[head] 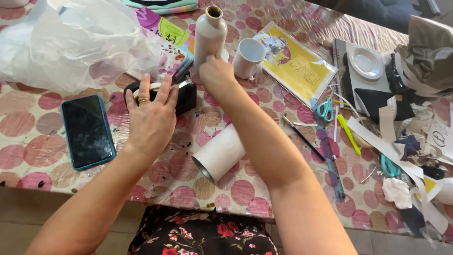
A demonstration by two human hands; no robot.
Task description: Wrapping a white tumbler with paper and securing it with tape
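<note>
My left hand (152, 113) rests flat on a black tape dispenser (186, 94), fingers spread over its top. My right hand (216, 73) reaches past it with fingers pinched together at the dispenser's far end, close to the base of a white bottle (210, 33) standing upright; what it pinches is too small to see. A white cylinder (221, 152) lies on its side under my right forearm. A white mug (248, 56) stands just right of the bottle.
A smartphone in a blue case (87, 131) lies at the left, a clear plastic bag (71, 42) behind it. A yellow booklet (295, 63), scissors (324, 108), a pen (302, 137), a ruler (330, 163) and paper scraps (406, 156) crowd the right side.
</note>
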